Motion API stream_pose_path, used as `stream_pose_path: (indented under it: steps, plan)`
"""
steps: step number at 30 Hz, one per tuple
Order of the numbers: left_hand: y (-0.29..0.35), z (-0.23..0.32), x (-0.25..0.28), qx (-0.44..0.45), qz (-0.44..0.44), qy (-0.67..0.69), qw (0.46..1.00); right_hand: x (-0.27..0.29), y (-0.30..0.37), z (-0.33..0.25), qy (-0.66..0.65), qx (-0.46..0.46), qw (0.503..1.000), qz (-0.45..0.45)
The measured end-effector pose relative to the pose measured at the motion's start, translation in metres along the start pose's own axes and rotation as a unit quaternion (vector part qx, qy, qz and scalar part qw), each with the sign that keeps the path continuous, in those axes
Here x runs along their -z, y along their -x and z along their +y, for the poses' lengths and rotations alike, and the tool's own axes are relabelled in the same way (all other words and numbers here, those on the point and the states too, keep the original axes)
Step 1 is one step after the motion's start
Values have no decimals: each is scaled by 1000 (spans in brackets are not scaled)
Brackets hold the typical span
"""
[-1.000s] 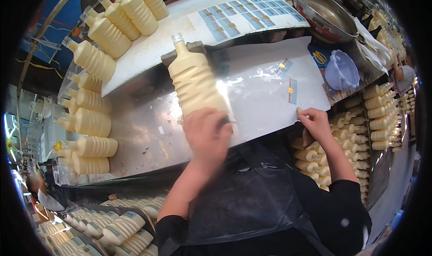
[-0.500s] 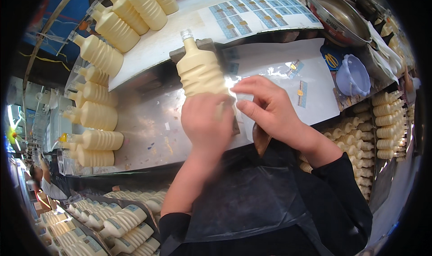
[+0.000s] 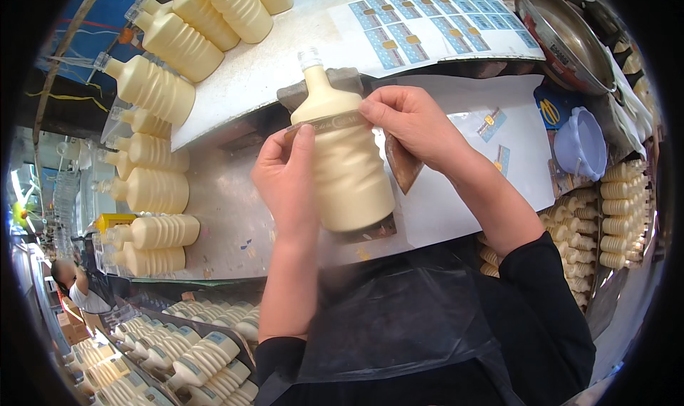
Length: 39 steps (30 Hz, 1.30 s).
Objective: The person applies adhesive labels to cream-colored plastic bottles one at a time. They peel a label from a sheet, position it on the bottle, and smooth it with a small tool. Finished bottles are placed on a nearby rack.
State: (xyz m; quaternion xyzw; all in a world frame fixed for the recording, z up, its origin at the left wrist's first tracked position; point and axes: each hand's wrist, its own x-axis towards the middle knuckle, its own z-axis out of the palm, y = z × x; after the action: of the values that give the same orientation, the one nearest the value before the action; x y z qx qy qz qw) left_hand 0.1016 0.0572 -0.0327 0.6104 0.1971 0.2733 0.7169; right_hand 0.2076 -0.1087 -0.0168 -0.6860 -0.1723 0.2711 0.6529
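A cream-coloured bottle [image 3: 349, 174] with wavy ribbed sides and a clear neck lies in front of me, neck pointing away. Across its shoulder stretches a thin dark label strip [image 3: 335, 122] with pale lettering. My left hand [image 3: 288, 174] pinches the strip's left end between thumb and forefinger. At the other end, my right hand [image 3: 410, 124] pinches the strip with thumb and fingertips. A brown, pointed, flat scraper-like piece [image 3: 402, 165] juts out beneath the right palm, apparently tucked in the lower fingers. A grey block [image 3: 345, 78] sits under the bottle's neck end.
Several cream bottles [image 3: 158, 86] lie along the left and far left. Printed blue label sheets [image 3: 392, 39] spread on the white board beyond. At right are a metal pan [image 3: 563, 39] and a lilac bucket [image 3: 581, 146]. Racked bottles [image 3: 206, 356] fill the lower left; a person [image 3: 82, 292] is behind.
My left hand has moved left and off the bottle's lower body. Both hands are now apart at its shoulder, with the dark strip held between them.
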Motion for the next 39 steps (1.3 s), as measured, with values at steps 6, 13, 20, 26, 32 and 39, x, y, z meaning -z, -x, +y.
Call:
stream_pose_path:
  steps: [6, 13, 20, 26, 32, 39]
  plan:
    - [-8, -12, -1, 24, 10, -2, 1000, 0, -14, 5, 44, -15, 999, 2]
    - [-11, -9, -6, 43, 20, 20, 999, -4, -22, 17, 67, 25, 997, 43]
    - [-16, -12, -7, 51, 21, 25, 998, -3, -26, 22, 104, 42, 992, 62]
    - [-17, -13, -7, 51, 25, 25, 998, -5, -27, 28, 97, 54, 992, 65]
    - [-16, -7, -9, 45, 26, -37, 998, 6, -33, 31, -25, 34, 999, 34]
    - [-22, -8, -12, 62, -63, -82, 993, -15, -25, 4, 243, 5, 967, 72]
